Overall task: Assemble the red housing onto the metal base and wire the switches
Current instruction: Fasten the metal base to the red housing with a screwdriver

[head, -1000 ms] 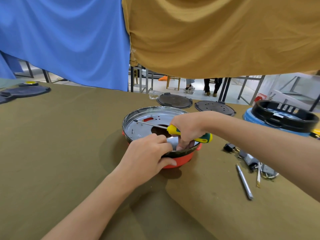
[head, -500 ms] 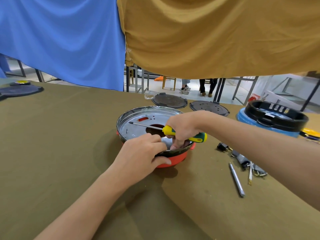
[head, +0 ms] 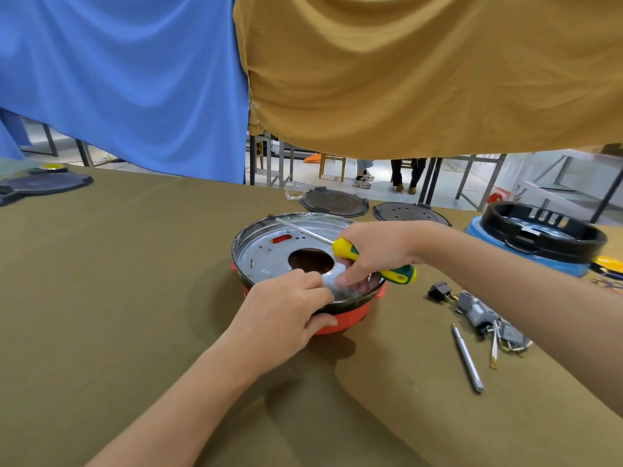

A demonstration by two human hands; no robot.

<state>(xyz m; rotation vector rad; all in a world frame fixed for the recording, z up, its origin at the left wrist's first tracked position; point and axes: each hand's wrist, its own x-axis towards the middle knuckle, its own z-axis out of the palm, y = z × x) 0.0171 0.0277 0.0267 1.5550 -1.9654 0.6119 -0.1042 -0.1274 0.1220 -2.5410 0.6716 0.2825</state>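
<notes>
While both hands work at the near rim, the scene reads as follows.

Table: an olive-brown cloth (head: pixel 101 281) covers the work surface.
Metal base: a shiny round pan (head: pixel 266 254) with a large hole in its middle sits at the centre of the table, nested in the red housing (head: pixel 340 320), whose red edge shows below the pan's near rim.
Left hand: the left hand (head: pixel 283 315) grips the near rim, fingers curled over into the pan and thumb against the red wall outside.
Right hand: the right hand (head: pixel 374 254) holds a screwdriver (head: pixel 350 252) with a yellow and green handle, shaft lying across the pan toward its far edge; its fingertips reach down inside the near rim, what they touch cannot be told.
Right of the pan: a black plug (head: pixel 440 291), grey switch parts with wires (head: pixel 485 318) and a thin metal tool (head: pixel 467 358) lie on the cloth.
Far edge: two dark round lids (head: pixel 333 202), and a black ring on a blue pot (head: pixel 539 230).
</notes>
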